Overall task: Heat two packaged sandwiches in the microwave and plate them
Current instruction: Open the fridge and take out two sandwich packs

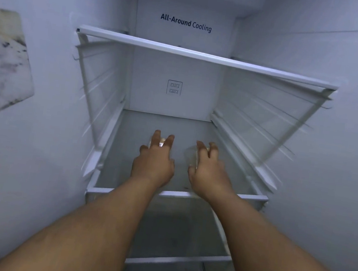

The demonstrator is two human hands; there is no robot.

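Inside a fridge, left hand (154,160) and right hand (209,169), fingers spread, cover two clear sandwich packs (191,157) on a glass shelf (132,128).

I am looking into an open fridge (178,102), and both my arms reach in over the front edge of the middle shelf (254,197). My left hand (154,164) lies on the left package (160,143), my right hand (208,174) on the right package (191,157) — the two sit side by side on that shelf, near its middle, a little apart. Each hand covers most of its package, so I cannot tell how the fingers hold. Above them runs the upper shelf (208,57); below, toward me, a lower shelf (178,260). On the back wall, between the upper and middle shelves, sits a vent (174,87) — the lettering (186,23) stands above the upper shelf.
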